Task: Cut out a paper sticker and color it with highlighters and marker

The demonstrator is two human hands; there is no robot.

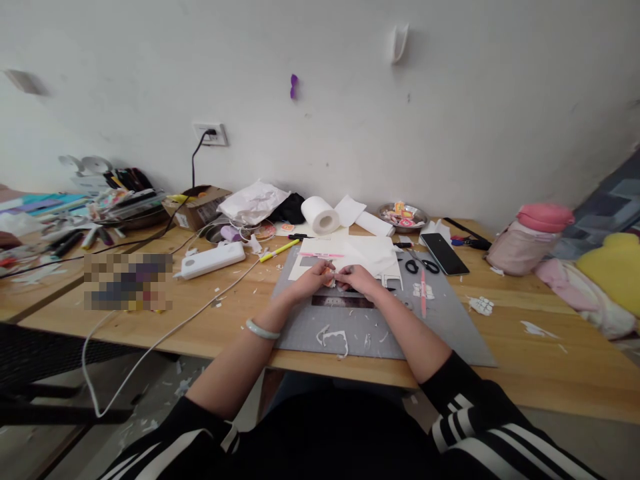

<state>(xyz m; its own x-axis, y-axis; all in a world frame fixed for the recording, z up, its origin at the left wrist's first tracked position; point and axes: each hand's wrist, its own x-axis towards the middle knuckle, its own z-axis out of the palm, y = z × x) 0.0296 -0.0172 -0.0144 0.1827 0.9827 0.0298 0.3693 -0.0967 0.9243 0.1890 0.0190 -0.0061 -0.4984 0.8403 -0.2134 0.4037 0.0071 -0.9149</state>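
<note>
My left hand [312,281] is closed on a small orange-and-white piece [328,272], just above the grey cutting mat [445,333]. Close beside it, my right hand [359,280] has its fingertips pinched at the piece's right side; what they hold is too small to make out. Under and behind the hands lie white sheets of paper [370,251], with a pink pen [320,255] across them. A dark metal ruler [340,302] is partly visible just below the hands. Black-handled scissors [421,265] and another pink pen [423,297] rest to the right. White paper scraps [336,338] litter the mat's front.
A phone [445,253] and pink-lidded bottle [527,239] stand right. Behind are a paper roll [320,216] and metal dish [423,219] of small cutouts. Leftward lie a yellow marker [279,251], a white power strip [213,260] and its cable [185,319], running over the table edge.
</note>
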